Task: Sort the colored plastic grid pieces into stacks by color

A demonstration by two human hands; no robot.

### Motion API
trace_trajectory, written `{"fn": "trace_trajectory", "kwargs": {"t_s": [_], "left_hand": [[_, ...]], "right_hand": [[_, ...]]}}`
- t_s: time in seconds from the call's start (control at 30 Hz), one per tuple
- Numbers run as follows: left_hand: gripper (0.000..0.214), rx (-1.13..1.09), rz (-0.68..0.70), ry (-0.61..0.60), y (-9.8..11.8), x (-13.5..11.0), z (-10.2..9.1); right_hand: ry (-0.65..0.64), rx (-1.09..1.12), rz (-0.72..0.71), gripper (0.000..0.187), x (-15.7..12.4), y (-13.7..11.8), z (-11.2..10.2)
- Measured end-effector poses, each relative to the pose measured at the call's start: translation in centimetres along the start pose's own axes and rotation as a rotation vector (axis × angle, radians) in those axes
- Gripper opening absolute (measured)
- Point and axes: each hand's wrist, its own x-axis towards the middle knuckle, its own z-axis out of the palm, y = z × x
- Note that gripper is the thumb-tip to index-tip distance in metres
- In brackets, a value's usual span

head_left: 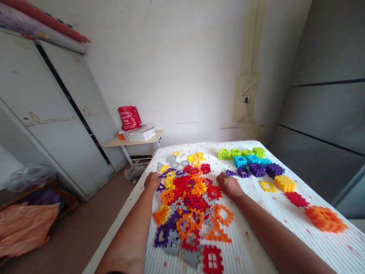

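Observation:
A loose heap of flat interlocking plastic tiles [189, 199] in red, orange, yellow, purple and grey lies on a white ribbed mattress [256, 236]. My left hand [152, 180] rests at the heap's left edge with its fingers curled under. My right hand [228, 185] rests at the heap's right edge, fingers also curled down onto the tiles. What either hand holds, if anything, is hidden. To the right sit sorted stacks: lime green [241, 153], cyan [248, 160], purple [264, 169], yellow [283, 183], a red tile [296, 199] and orange [325, 219].
A small side table [134, 142] with a white box and a red bag [129, 118] stands by the wall past the mattress. A grey wardrobe [51, 114] fills the left. Plastic bags [23, 228] lie on the brown floor at left. Grey panels close the right side.

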Motion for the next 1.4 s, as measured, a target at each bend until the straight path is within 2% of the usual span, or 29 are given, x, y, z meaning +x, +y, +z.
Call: {"fn": "trace_trajectory", "kwargs": {"t_s": [0.17,0.3,0.4,0.53,0.63,0.8,0.93,1.03,1.13,1.27,1.4], "left_hand": [[0.019,-0.047,0.032,0.021,-0.4,-1.0,-0.6],[0.020,-0.038,0.015,0.100,-0.2,-2.8,-2.1],[0.023,-0.006,0.028,0.194,0.6,-4.7,-3.5],[0.026,-0.027,0.067,0.290,2.7,-7.1,-4.6],[0.024,-0.158,0.099,0.332,4.8,-8.8,-4.4],[0.015,-0.536,0.238,0.443,8.4,-12.2,-2.4],[0.011,-0.596,0.404,0.553,10.6,-14.7,-1.0],[0.010,-0.556,0.549,0.626,11.5,-15.8,-0.4],[0.012,-0.514,0.639,0.626,11.8,-16.1,-0.2],[0.013,-0.473,0.694,0.603,11.9,-16.3,0.0],[0.013,-0.466,0.731,0.598,11.9,-16.6,0.2]], "right_hand": [[0.009,0.028,0.010,0.026,-0.1,-0.1,-0.1],[0.002,0.022,0.010,0.025,-0.2,-0.1,-0.3],[0.003,-0.005,0.005,0.026,-0.2,-0.2,-0.3],[0.001,-0.006,0.019,0.027,-0.2,-0.1,-0.2],[0.003,0.007,0.028,0.027,-0.2,-0.1,-0.1],[0.022,0.039,0.034,0.027,-0.2,0.1,0.1],[0.040,0.091,0.045,0.027,-0.3,0.4,0.1],[0.092,0.297,0.052,0.025,-0.6,0.7,0.2],[0.138,0.659,0.048,0.021,-0.8,0.2,0.1],[0.115,1.152,0.037,0.018,-0.9,-2.1,-0.9],[0.051,1.393,0.025,0.023,-1.3,-5.0,-2.5]]}}
